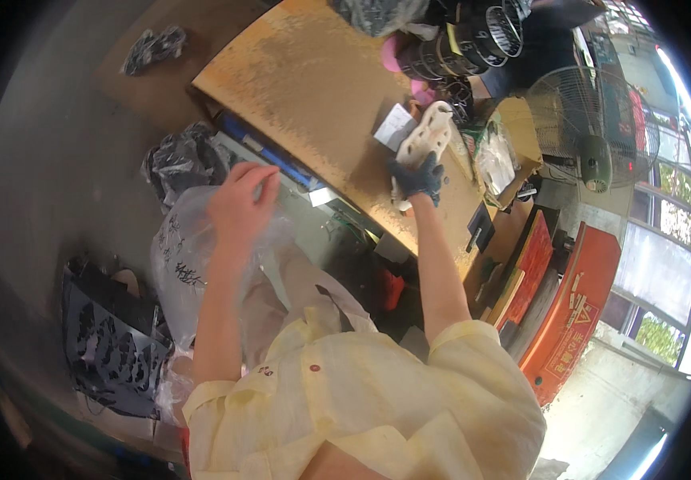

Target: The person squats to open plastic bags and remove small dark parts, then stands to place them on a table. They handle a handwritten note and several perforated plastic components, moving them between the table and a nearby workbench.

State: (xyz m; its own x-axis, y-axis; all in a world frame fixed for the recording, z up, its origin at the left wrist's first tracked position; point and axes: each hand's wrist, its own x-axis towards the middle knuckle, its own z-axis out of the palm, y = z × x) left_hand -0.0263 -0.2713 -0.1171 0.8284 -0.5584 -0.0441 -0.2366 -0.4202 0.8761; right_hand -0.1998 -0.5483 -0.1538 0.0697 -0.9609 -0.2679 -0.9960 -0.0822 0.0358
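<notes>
My right hand (pixel 417 176), in a dark glove, grips the lower part of a long cream-white piece with holes (pixel 428 134), shaped like a shoe sole or clog. That piece lies on the worn wooden tabletop (pixel 305 88). Against its left side is a small white printed card (pixel 394 126). Off to the left, my bare left hand (pixel 241 200) hangs in the air, slightly blurred, its fingers loosely bent and apart. Nothing shows in it. Below it is a clear plastic bag (pixel 181 240), and I cannot tell whether they touch.
A cardboard box (pixel 521 144) with plastic-wrapped items stands right of the cream piece. Behind are stacked black rings (pixel 441 56) and a caged fan (pixel 593 128). An orange machine panel (pixel 573 312) is at right. Black plastic bags (pixel 185 164) lie left of the table.
</notes>
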